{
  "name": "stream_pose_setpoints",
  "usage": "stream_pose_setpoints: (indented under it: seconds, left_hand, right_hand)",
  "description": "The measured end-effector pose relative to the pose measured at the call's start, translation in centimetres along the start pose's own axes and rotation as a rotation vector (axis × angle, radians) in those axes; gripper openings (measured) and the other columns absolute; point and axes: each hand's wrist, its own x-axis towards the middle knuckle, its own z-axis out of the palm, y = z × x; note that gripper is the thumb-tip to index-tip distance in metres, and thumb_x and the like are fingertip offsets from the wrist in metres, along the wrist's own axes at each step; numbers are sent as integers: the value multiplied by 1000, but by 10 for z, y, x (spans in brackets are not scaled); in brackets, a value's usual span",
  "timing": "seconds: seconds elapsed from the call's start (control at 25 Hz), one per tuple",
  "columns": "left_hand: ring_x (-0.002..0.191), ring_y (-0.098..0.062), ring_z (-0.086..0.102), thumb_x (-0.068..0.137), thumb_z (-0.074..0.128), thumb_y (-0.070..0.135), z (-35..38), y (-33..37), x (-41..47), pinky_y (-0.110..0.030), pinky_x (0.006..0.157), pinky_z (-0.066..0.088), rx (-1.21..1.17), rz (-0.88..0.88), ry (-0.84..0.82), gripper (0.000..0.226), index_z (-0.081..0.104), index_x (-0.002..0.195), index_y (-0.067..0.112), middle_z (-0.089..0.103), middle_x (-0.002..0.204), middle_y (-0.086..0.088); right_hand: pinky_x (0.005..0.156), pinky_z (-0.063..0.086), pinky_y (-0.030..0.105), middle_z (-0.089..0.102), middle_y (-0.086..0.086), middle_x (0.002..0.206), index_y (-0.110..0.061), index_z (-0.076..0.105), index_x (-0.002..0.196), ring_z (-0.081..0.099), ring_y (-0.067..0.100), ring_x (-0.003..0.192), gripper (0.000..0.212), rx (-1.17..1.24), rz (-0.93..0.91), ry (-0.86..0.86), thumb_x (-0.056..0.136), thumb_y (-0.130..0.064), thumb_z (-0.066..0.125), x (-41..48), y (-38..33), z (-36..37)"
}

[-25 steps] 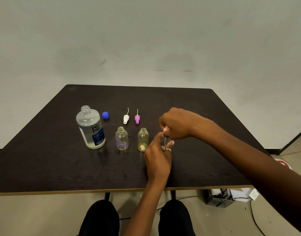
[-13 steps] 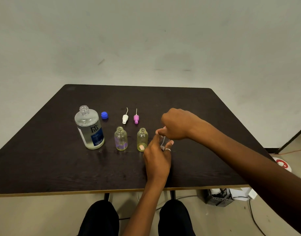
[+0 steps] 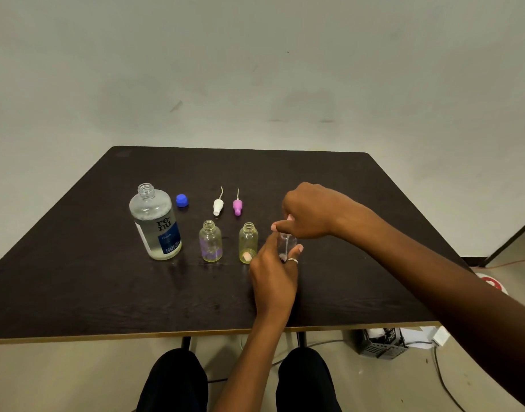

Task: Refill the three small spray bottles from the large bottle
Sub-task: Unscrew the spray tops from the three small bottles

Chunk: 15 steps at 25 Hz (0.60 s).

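Observation:
The large clear bottle point(image 3: 155, 223) with a blue label stands uncapped at the left of the dark table point(image 3: 77, 278); its blue cap point(image 3: 182, 200) lies just behind it. Two small bottles stand open: a purple-tinted one point(image 3: 210, 241) and a yellowish one point(image 3: 248, 243). Their spray tops, white point(image 3: 218, 206) and pink point(image 3: 237, 206), lie behind them. My left hand point(image 3: 273, 275) grips the third small clear bottle point(image 3: 286, 245) from the near side. My right hand point(image 3: 310, 214) pinches that bottle's spray top from above; the top is mostly hidden by the fingers.
The table's near edge point(image 3: 136, 337) runs in front of my knees. A black crate point(image 3: 380, 341) with papers and cables sits on the floor under the right corner. A pale wall stands behind the table.
My right hand has turned slightly on the top of the third bottle, its fingers shifting left. The left hand keeps its hold. The other bottles have not moved.

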Motion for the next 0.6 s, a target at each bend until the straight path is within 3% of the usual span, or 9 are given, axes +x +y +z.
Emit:
stream_pose_setpoints:
  seconds: [0.16, 0.28, 0.36, 0.48, 0.6]
  left_hand:
    - [94, 13, 57, 86, 76, 21, 2, -4, 0, -13, 82, 51, -14, -2, -5, 36, 65, 120, 19, 64, 102, 17]
    - [106, -7, 65, 86, 76, 22, 3, -5, 1, -20, 87, 55, -26, -40, 5, 43, 63, 126, 14, 69, 116, -2]
    - [109, -10, 65, 85, 77, 22, 4, -4, 1, -17, 89, 51, -20, -56, 16, 44, 64, 126, 12, 69, 119, -5]
    - [111, -9, 64, 84, 78, 23, 4, -4, 1, -14, 90, 47, -8, -66, 11, 45, 64, 126, 13, 69, 121, -4]
    - [112, -11, 64, 85, 77, 24, 4, -6, 2, -20, 92, 52, -20, -88, -6, 48, 62, 129, 14, 68, 123, -4]
  right_hand:
    - [65, 51, 29, 66, 0, 80, -15, 68, 86, 62, 16, 73, 24, 34, -39, -39, 89, -38, 62, -4, 0, -10]
    - [64, 45, 27, 66, -4, 82, -19, 65, 82, 61, 16, 76, 16, 52, -54, -4, 86, -35, 64, -7, 5, -27]
    - [66, 46, 27, 68, -4, 84, -18, 69, 86, 62, 15, 78, 17, 60, -55, 19, 85, -35, 66, -8, 10, -39]
    - [65, 45, 24, 69, -7, 79, -20, 70, 85, 64, 9, 74, 11, 117, -56, -11, 83, -31, 69, -12, 14, -58]
    - [62, 46, 22, 71, -6, 68, -21, 70, 81, 66, 5, 64, 5, 174, -42, -33, 81, -25, 70, -15, 16, -72]
